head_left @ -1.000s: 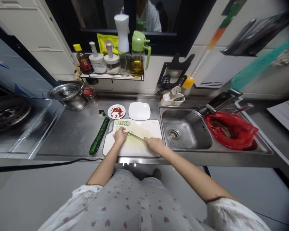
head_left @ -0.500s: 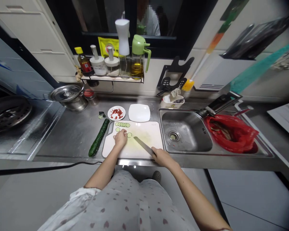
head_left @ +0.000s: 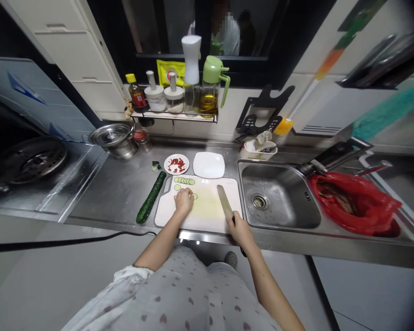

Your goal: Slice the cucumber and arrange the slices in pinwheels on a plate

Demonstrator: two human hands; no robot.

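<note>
1. Head view: whole cucumber (head_left: 151,197) lay on the surface (head_left: 117,193), just left of the cutting board (head_left: 207,214).
2. Left hand (head_left: 184,201) sat curled on the board among cucumber slices (head_left: 184,181); grip unclear.
3. Right hand (head_left: 240,231) gripped a knife (head_left: 225,208) over the board's right side.

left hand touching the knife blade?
Apart. The head view shows bare cutting board between the left hand and the knife, which the right hand grips.

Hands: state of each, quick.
Left hand: on the board by the slices; grip cannot be told.
Right hand: closed on the knife.
</note>
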